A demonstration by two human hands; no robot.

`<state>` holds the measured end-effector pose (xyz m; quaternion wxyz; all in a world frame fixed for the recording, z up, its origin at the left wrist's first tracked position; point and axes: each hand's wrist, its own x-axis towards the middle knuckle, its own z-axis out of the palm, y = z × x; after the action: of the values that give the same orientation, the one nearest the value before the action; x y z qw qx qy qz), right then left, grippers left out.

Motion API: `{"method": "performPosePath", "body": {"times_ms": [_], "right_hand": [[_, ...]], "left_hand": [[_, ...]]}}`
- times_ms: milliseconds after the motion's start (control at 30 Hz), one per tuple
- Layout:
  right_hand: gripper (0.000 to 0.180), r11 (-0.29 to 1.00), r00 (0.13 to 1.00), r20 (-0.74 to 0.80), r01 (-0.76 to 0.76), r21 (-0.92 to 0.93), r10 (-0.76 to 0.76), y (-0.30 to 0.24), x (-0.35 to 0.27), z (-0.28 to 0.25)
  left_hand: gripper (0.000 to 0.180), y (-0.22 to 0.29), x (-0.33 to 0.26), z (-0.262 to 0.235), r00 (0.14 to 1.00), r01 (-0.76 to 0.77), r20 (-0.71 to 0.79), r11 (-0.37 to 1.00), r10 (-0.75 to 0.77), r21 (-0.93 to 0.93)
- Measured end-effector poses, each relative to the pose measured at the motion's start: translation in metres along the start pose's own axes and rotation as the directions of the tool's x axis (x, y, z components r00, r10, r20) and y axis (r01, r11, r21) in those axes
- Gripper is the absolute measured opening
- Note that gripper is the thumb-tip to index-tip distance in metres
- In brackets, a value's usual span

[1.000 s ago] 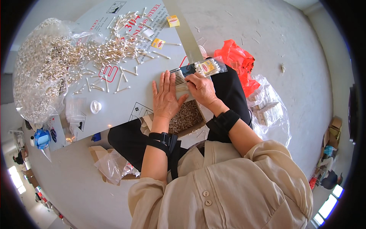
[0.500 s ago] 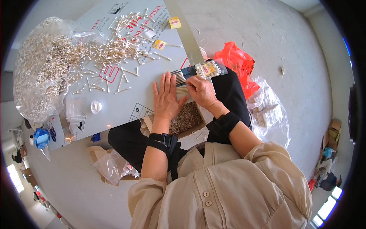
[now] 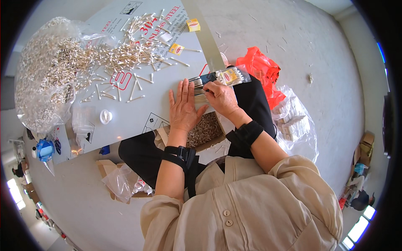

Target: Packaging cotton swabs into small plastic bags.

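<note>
My left hand lies flat on the table's near edge, fingers stretched out. Its fingertips are beside a row of cotton swabs laid side by side between my hands. Over the right end of that row, my right hand has its fingers bent and thumb and forefinger drawn together; what is between them is hidden. Just beyond it is a clear plastic packet holding white-tipped swabs and a yellow card. A dark strip shows at the packet's left.
A big clear bag of swabs spills a heap across the table. A round white container stands nearby. Below the edge is a cardboard box of swabs. Red and clear plastic bags lie at right.
My right hand's fingers have shifted slightly away from me along the row, showing more of the swab sticks. My left hand has kept its place; the view has moved very slightly.
</note>
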<state>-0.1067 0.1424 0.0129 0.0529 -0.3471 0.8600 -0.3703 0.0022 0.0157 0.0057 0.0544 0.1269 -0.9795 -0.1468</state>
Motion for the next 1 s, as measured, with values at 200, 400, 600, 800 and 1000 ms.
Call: {"method": "performPosePath", "body": {"times_ms": [200, 400, 600, 800, 1000], "right_hand": [[0.009, 1.0, 0.999, 0.051, -0.019, -0.004, 0.019, -0.001, 0.004, -0.001], [0.015, 0.997, 0.998, 0.024, -0.052, 0.057, 0.051, -0.004, 0.01, 0.0], [0.015, 0.998, 0.998, 0.027, -0.055, 0.022, 0.055, -0.004, 0.011, 0.001], [0.013, 0.999, 0.997, 0.07, -0.044, 0.016, 0.042, -0.004, 0.013, 0.001], [0.014, 0.999, 0.999, -0.02, -0.027, 0.028, 0.028, -0.008, 0.027, 0.003]], "left_hand": [[0.09, 0.0, 0.0, 0.0, 1.0, -0.003, 0.0, 1.0, 0.003, 0.007], [0.09, -0.001, -0.001, 0.002, 1.0, -0.004, -0.004, 1.0, 0.004, 0.011], [0.09, 0.0, -0.001, 0.002, 1.0, 0.0, -0.003, 1.0, 0.0, 0.002], [0.09, -0.002, -0.001, 0.002, 1.0, -0.007, -0.013, 1.0, 0.007, 0.003], [0.089, -0.002, -0.001, 0.003, 1.0, -0.014, -0.013, 1.0, 0.015, 0.021]]}}
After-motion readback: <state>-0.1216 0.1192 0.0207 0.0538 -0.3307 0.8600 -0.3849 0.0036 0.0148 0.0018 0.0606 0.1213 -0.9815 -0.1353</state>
